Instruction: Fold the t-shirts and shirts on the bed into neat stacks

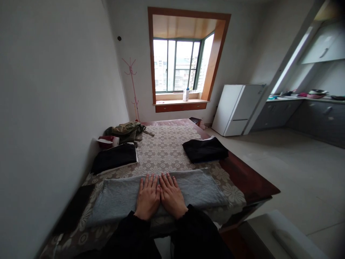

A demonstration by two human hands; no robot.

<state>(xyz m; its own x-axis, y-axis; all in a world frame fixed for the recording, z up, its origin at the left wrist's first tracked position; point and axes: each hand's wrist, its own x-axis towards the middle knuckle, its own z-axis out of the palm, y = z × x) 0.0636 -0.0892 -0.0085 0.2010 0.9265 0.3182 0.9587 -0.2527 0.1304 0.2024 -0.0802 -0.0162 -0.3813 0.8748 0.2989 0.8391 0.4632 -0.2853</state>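
A grey garment (159,196), folded into a long flat strip, lies across the near end of a bed (250,180) covered by a beige sheet with a white flower pattern (161,147). Both hands press down on its middle, side by side and touching at the thumbs: the left hand (147,197) and the right hand (171,196) lie flat, fingers stretched out and slightly spread, gripping nothing. Black sleeves cover both forearms. Judging by how things lie, the grey piece looks part-folded and is being smoothed, with further folds likely left before it matches the finished stacks. Farther up the bed, a folded black garment (205,149) sits near the right edge, and another folded dark piece with a white edge (115,158) sits by the left wall. Beyond that, an unfolded olive-green heap (128,131) and something red and white (106,142) remain loose. Behind the bed are a wood-framed window (179,64), a pink coat stand (132,86), and a white fridge (237,108) to the right.
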